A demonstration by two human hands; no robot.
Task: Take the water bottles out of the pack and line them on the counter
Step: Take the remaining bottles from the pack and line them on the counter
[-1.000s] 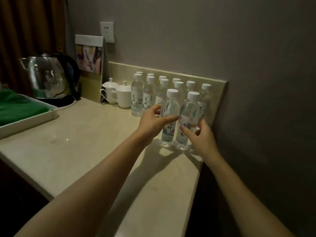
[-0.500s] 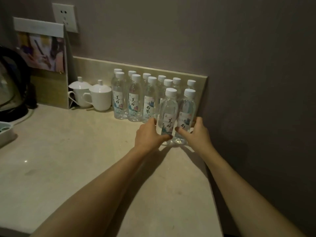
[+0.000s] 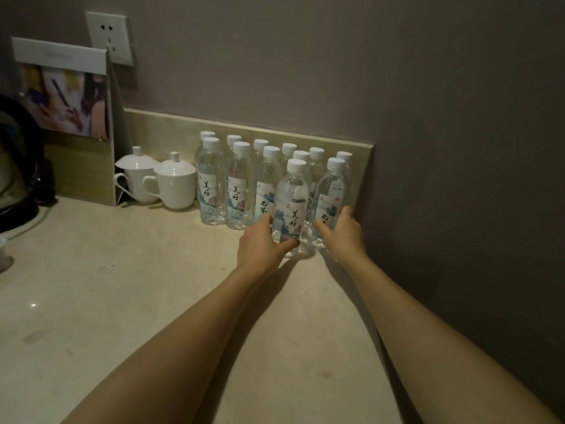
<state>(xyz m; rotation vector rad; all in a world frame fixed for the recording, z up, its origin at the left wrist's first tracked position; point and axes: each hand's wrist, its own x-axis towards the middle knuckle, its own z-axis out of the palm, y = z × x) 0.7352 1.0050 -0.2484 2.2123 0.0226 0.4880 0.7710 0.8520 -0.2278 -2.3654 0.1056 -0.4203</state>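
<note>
The left hand [image 3: 260,243] grips one bottle [image 3: 290,206] low down, fingers and thumb curled round it. The right hand [image 3: 342,232] grips the next bottle [image 3: 328,197] the same way. A hard shove could knock the tall, thin bottles behind into each other, so they fall like pins. The right bottle stands near the counter [image 3: 153,286] edge and could slip off. The bottles are clear, with white caps and painted labels. They stand upright in rows by the back wall.
</note>
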